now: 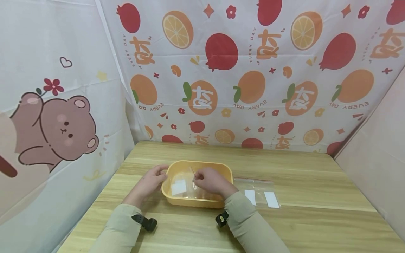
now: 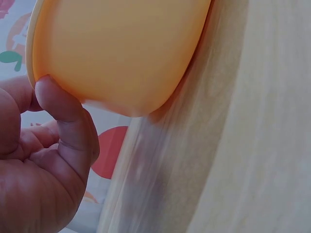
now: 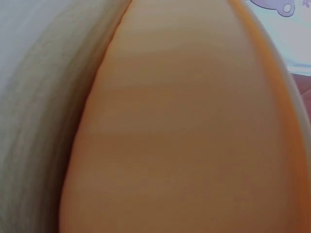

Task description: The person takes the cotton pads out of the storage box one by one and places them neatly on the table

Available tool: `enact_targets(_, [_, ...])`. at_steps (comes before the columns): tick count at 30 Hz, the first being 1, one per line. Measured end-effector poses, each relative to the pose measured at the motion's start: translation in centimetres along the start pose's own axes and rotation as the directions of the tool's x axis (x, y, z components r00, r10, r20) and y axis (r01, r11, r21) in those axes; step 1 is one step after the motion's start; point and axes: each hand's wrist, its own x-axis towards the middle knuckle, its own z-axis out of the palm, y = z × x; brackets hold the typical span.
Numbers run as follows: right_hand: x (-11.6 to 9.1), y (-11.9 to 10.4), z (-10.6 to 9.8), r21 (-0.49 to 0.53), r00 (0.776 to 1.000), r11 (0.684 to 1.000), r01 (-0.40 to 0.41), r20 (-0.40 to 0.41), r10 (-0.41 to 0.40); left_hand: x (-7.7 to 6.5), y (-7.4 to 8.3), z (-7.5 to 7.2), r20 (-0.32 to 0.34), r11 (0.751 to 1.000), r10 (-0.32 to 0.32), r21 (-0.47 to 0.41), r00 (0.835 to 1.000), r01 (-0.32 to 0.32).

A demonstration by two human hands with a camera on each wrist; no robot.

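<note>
A yellow plastic basin (image 1: 197,202) stands on the wooden table. My left hand (image 1: 151,182) grips its left end; in the left wrist view the thumb (image 2: 58,99) lies on the outer wall just under the rim. Inside the basin is a clear plastic bag (image 1: 190,186) with a white label (image 1: 179,187). My right hand (image 1: 211,181) reaches in over the basin's right side and pinches the upper edge of the clear bag. The right wrist view is filled by the basin's outer wall (image 3: 184,121), and the right hand is hidden there.
Flat on the table, right of the basin, lie clear zip bags (image 1: 260,184) with white labels (image 1: 271,199), partly behind the right forearm. A fruit-print curtain (image 1: 221,88) hangs at the table's back edge, and a bear-print curtain (image 1: 63,140) closes the left side.
</note>
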Motion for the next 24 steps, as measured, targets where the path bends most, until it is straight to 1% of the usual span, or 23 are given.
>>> enact_targets(3, [-0.2, -0.2, -0.4, 0.000, 0.999, 1.000, 0.010, -0.038, -0.010, -0.1, 0.1, 0.0, -0.005, 1.000, 0.000, 0.014, 1.000, 0.000])
enact_targets(6, [-0.6, -0.3, -0.7, 0.033, 0.997, 0.999, 0.005, -0.080, -0.002, -0.1, 0.2, 0.0, -0.011, 0.999, -0.004, 0.032, 1.000, 0.005])
enact_targets(10, [-1.1, -0.2, -1.4, 0.122, 0.988, 0.993, 0.000, -0.154, 0.019, -0.1, 0.1, -0.1, -0.003, 0.999, -0.014, 0.033, 1.000, 0.014])
enact_targets(14, [-1.6, -0.1, -2.3, 0.234, 0.971, 0.972, 0.020, -0.235, 0.037, -0.1, 0.1, -0.1, 0.001, 1.000, -0.026, 0.018, 1.000, 0.026])
enact_targets(17, [-2.0, 0.2, -3.0, 0.335, 0.961, 0.942, 0.030, -0.269, 0.065, -0.1, 0.1, 0.0, 0.000, 0.999, -0.030, 0.016, 1.000, 0.030])
enact_targets(21, [-2.5, 0.4, -4.0, 0.472, 0.954, 0.879, 0.065, -0.287, 0.083, -0.1, 0.1, 0.0, 0.003, 1.000, -0.027, 0.010, 1.000, 0.027])
enact_targets(24, [-2.9, 0.5, -4.8, 0.545, 0.953, 0.834, 0.092, -0.290, 0.084, 0.0, 0.1, -0.1, 0.006, 1.000, -0.026, 0.005, 1.000, 0.026])
